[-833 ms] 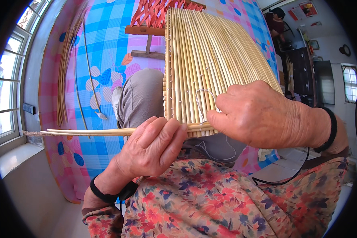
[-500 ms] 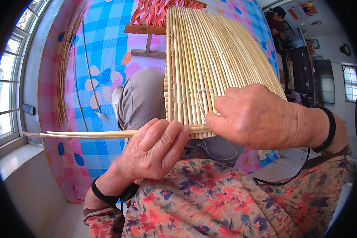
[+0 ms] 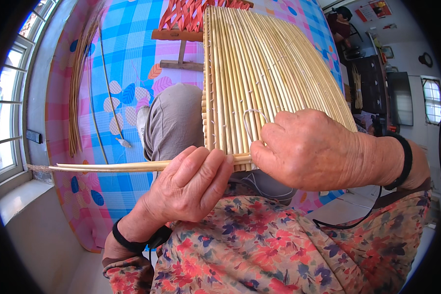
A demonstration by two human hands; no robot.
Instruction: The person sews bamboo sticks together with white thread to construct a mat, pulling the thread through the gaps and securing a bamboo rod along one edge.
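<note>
A mat of pale straw stalks (image 3: 264, 63), stitched together with rows of white thread, rests over my lap and fans out to the far right. My left hand (image 3: 193, 181) is closed around a few long loose stalks (image 3: 108, 167) at the mat's near left edge; their thin ends stick out to the left. My right hand (image 3: 308, 149) is closed at the near edge, thumb against the bent forefinger. A loop of white thread (image 3: 246, 122) stands up beside those fingertips, and their exact hold is hidden behind the knuckles. More thread hangs below the edge.
A wooden stand with red woven strips (image 3: 183, 17) is beyond the mat. Bundled stalks (image 3: 78, 98) and a small white tied bundle (image 3: 124, 142) lie on the checked bed cover (image 3: 127, 49). A window is at left. Another person (image 3: 340, 27) is at far right.
My right hand has shifted slightly down and left along the mat's near edge, and the thread loop leans a little differently. My left hand keeps its grip on the stalks.
</note>
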